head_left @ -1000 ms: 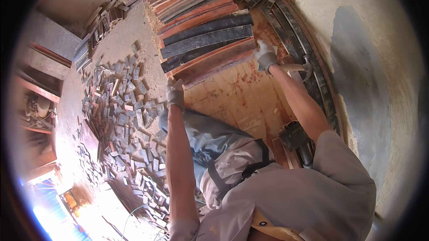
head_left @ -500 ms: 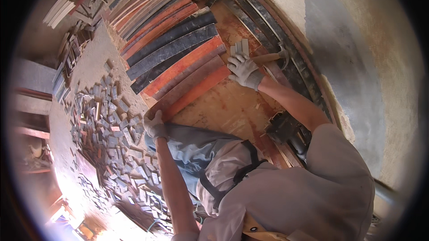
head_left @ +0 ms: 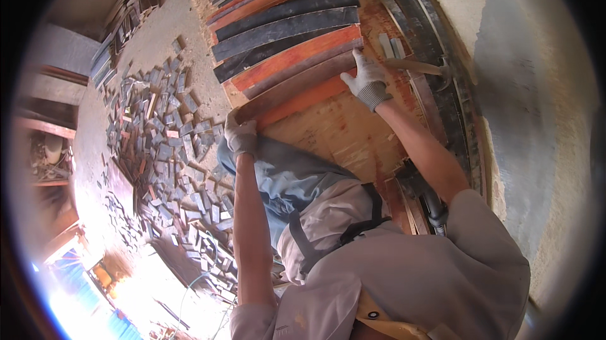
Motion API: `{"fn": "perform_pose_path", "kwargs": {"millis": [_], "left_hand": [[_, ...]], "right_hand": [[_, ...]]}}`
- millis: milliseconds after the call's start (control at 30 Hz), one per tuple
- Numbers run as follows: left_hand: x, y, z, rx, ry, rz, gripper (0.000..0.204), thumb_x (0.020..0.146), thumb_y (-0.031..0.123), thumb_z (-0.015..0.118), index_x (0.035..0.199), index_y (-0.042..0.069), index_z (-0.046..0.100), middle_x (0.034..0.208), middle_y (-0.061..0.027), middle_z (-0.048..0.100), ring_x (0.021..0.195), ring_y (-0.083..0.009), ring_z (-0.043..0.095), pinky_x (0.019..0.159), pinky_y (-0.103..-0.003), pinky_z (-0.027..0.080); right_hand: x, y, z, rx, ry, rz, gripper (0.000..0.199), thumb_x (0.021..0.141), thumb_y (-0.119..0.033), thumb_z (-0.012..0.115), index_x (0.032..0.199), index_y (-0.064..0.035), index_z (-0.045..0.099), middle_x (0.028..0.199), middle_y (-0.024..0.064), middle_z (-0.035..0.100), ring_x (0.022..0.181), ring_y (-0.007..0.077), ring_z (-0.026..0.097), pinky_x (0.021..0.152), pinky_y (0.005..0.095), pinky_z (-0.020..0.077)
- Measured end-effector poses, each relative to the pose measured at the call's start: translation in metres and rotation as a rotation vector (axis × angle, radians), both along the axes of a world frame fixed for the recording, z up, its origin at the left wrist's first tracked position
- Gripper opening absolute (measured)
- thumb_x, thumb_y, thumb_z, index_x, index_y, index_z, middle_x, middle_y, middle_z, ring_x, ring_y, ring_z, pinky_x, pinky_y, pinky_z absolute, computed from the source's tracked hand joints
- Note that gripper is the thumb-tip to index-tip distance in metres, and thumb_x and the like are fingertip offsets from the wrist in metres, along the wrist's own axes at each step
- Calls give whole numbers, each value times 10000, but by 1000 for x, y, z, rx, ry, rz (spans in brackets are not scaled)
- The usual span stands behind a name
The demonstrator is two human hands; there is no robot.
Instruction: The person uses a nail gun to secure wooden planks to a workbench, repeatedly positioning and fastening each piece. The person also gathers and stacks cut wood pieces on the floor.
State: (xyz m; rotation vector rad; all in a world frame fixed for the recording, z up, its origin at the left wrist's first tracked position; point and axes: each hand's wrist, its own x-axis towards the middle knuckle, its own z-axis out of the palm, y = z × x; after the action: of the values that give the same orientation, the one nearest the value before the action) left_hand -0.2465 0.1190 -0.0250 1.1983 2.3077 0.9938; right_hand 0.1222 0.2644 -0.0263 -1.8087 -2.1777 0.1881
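Observation:
My gloved left hand [head_left: 240, 135] curls over the left end of the nearest curved orange plank [head_left: 297, 97], which lies at the front of a row of curved red, brown and black planks [head_left: 284, 28]. My gloved right hand [head_left: 366, 81] rests with spread fingers on the right end of that plank and of the brown one beside it. A hammer [head_left: 418, 67] lies just right of my right hand, not held. All of this sits on a plywood board [head_left: 328, 135].
Several small wood offcuts [head_left: 164, 138] litter the floor to the left. Dark curved strips [head_left: 456, 110] run along the board's right edge, next to a plastered wall [head_left: 536, 87]. A black power tool [head_left: 424, 193] lies by my right elbow.
My right hand left the hammer and came down onto the plank's right end. My left hand stayed at the plank's left end while my head shifted.

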Motion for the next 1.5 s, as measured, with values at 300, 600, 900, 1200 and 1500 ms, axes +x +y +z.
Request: {"fn": "perform_pose_path", "kwargs": {"millis": [300, 600, 900, 1200, 1500], "left_hand": [[5, -11, -5, -197, 75, -267, 937, 687, 234, 919, 1537, 103, 545, 1284, -172, 718, 1223, -413, 659, 1055, -474, 555], [13, -8, 12, -391, 298, -215, 790, 638, 338, 950, 1342, 115, 669, 1157, -175, 712, 1139, -397, 649, 1018, -484, 535], [30, -24, 37, -39, 224, -115, 287, 708, 208, 871, 975, 119, 819, 1082, -164, 707, 991, -377, 693, 890, -474, 567], [13, -24, 24, -86, -43, 77, 353, 841, 326, 903, 1054, 53, 831, 1059, -173, 785, 941, -296, 777, 872, -410, 600], [13, -11, 46, -333, -176, 260, 421, 752, 360, 933, 964, 6, 850, 881, -141, 823, 789, -231, 762, 787, -378, 588]], "right_hand": [[-7, 22, -12, -22, 40, -245, 1074, 787, -584, 880, 1619, -78, 428, 1397, 211, 689, 1191, 382, 692, 1005, 521, 541], [37, 31, 36, -357, 730, 156, 416, 897, -236, 866, 1203, -29, 674, 1172, 122, 740, 965, 230, 730, 844, 374, 587], [149, -3, 108, -338, 1381, -457, 269, 1020, -288, 789, 1198, -101, 713, 1065, 1, 715, 901, 139, 646, 852, 364, 619], [152, -82, 44, -596, 1606, -428, 259, 1062, -315, 721, 1246, -133, 724, 1120, 7, 736, 993, 165, 709, 827, 380, 645], [62, -76, 37, -465, 1527, -659, 458, 1029, -296, 778, 1344, 20, 674, 1144, 117, 729, 968, 199, 724, 721, 374, 693]]}}
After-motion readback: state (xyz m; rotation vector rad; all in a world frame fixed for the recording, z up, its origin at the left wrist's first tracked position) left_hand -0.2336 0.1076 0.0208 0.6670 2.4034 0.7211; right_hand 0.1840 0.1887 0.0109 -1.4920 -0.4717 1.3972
